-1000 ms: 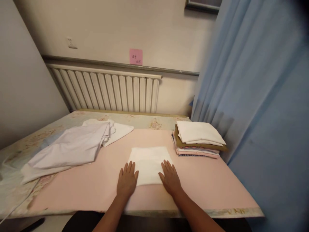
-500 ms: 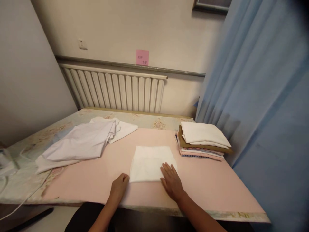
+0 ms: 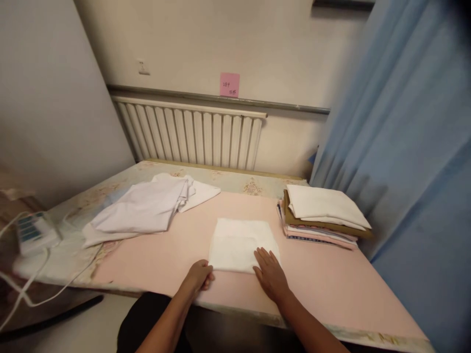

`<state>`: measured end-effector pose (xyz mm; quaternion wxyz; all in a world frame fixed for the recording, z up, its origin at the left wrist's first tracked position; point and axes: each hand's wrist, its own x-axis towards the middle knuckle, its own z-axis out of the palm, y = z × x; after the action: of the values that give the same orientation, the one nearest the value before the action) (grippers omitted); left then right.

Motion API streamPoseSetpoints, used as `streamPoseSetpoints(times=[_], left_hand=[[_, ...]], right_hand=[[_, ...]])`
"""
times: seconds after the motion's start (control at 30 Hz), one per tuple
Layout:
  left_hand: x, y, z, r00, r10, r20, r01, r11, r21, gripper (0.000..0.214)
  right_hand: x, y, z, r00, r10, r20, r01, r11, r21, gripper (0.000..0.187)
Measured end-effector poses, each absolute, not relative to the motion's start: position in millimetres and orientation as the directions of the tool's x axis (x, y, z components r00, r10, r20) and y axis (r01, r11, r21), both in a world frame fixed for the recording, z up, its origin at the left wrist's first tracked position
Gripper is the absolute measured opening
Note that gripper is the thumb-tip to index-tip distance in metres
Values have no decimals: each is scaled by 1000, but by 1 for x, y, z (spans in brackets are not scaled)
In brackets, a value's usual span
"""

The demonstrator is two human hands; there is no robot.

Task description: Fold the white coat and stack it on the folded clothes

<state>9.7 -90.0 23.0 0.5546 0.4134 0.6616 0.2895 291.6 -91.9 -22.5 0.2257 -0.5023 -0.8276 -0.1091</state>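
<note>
A folded white cloth lies flat on the pink table cover in front of me. At its near left corner, my left hand is closed, with thumb and fingertips pinching the cloth's edge. My right hand rests with its fingers stretched out over the cloth's near right part, pressing on it palm down.
To the right stands a pile of folded fabrics with white cloth on top, near a blue curtain. Loose white cloth lies at the left. A power strip with white cables sits far left. A radiator is behind.
The view has shifted left, so more of the power strip shows. My left hand has turned and now pinches the cloth's near left corner. My right hand stays flat on the cloth.
</note>
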Motion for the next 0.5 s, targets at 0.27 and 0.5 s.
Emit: streamPoseSetpoints(times=[0.27,0.5], left_hand=[[19,-93,30,-172,817,-551,295,576,762,12],[14,-93,35,-228,850,-475,523,518,677,23]], right_hand=[[295,-90,-33,-421,755,502,866,499,-23,45],[295,-90,-33,-423,753,504,866,500,-20,45]])
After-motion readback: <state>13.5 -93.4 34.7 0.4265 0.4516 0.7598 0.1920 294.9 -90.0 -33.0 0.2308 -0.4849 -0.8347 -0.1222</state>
